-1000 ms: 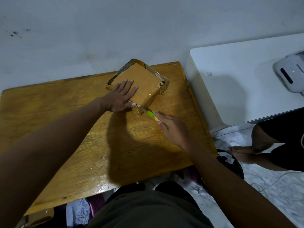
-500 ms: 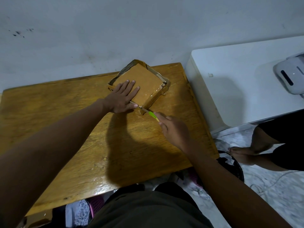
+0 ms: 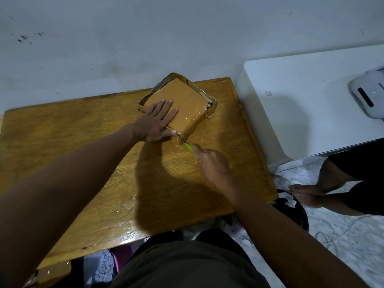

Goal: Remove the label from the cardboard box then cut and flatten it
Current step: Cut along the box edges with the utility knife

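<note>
Head view: wooden table (image 3: 83, 146) against grey wall (image 3: 145, 38); white cabinet (image 3: 295, 104) beside right edge. Cardboard box (image 3: 182, 107) at far edge. Left hand (image 3: 155, 123) flat, fingers straight, pressing box top. Right hand (image 3: 212, 163) grips green cutter (image 3: 188, 146) at box's near corner. Bare tabletop left.

Wooden table (image 3: 62, 146) fills frame centre-left. White cabinet (image 3: 301, 104) at right, white device (image 3: 367, 96) on top. Second person's feet (image 3: 307, 192) lower right. Grey wall (image 3: 145, 38) along top.
</note>
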